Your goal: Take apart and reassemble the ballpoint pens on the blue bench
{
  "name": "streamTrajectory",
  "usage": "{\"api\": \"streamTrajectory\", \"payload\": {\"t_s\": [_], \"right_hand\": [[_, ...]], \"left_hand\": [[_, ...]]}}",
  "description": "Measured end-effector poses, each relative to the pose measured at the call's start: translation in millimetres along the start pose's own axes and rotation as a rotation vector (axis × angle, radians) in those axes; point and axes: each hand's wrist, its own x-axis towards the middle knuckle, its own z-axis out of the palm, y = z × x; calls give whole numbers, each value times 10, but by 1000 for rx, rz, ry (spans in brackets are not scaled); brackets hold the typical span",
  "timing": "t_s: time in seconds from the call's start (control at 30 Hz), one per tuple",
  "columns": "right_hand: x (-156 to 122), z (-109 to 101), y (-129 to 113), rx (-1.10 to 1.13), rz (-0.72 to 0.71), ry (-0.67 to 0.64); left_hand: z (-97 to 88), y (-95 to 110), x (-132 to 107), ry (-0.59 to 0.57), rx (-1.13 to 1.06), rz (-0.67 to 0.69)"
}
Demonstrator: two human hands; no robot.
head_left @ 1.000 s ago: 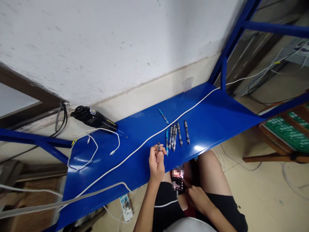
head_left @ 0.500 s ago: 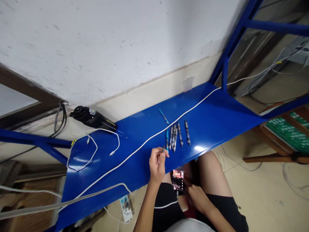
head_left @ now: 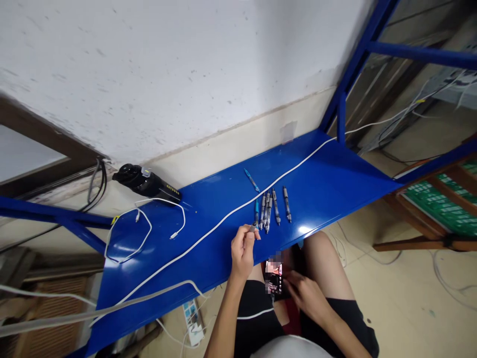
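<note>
My left hand (head_left: 243, 248) is closed above the front part of the blue table, pinching a pen (head_left: 254, 226) whose dark end shows past the thumb and fingertips. Just beyond it lies a blue pen (head_left: 257, 209), with several grey-and-clear pens (head_left: 268, 211) side by side to its right. Apart from that group are a grey pen (head_left: 286, 204) on the right and a blue pen (head_left: 252, 180) farther back. Below the table edge, a lit phone (head_left: 275, 279) is over my lap. My right hand (head_left: 305, 296) is beside it, fingers partly stretched and apparently holding nothing; their tips are dark and blurred.
A white cable (head_left: 223, 219) runs diagonally across the blue table (head_left: 208, 204). At the back left lies a black bottle (head_left: 149, 184), near a looped white charging cable (head_left: 149, 223). A power strip (head_left: 192, 320) is on the floor; a wooden chair (head_left: 428, 214) stands at the right.
My right hand has drawn slightly back from the phone screen, where its finger reached before. My left hand still grips the pen. The view has shifted slightly.
</note>
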Motion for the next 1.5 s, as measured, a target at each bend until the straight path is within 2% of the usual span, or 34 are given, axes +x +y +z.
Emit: {"api": "streamTrajectory", "payload": {"t_s": [0.07,0.13,0.2,0.3,0.37,0.5,0.63,0.73,0.87,1.0,1.07,1.13,1.23,1.5], "right_hand": [[63,-239,-130,134,-95,107],[152,-491,-280,238,-209,276],[272,-718,-438,278,-318,408],[509,-954,-672,265,-401,482],[694,-1022,-818,240,-440,458],[1037,-967,-1050,274,-478,307],[1209,-812,-1136,289,-427,274],[1209,-771,-1107,332,-395,290],[1164,-851,-1027,478,-409,275],[1168,-914,-955,642,-322,225],[1177,-912,-932,700,-283,247],[1180,-906,-922,708,-272,266],[1175,-915,-924,678,-282,219],[1178,-984,-962,666,-245,188]], "left_hand": [[0,-11,2,-22,-36,-27],[7,-19,4,-28,-48,-32],[20,-23,7,-10,-40,-30],[36,-23,16,10,-20,-32],[38,-25,27,-5,-35,-31],[26,-56,56,0,-117,-26],[16,-115,69,69,-212,-32],[23,-139,66,67,-248,-53],[34,-124,83,43,-239,-40],[19,-77,100,74,-174,-45],[6,-38,97,67,-118,-42],[-3,7,91,61,-62,-30],[-6,58,83,62,-7,-9],[-3,94,88,55,3,5]]}}
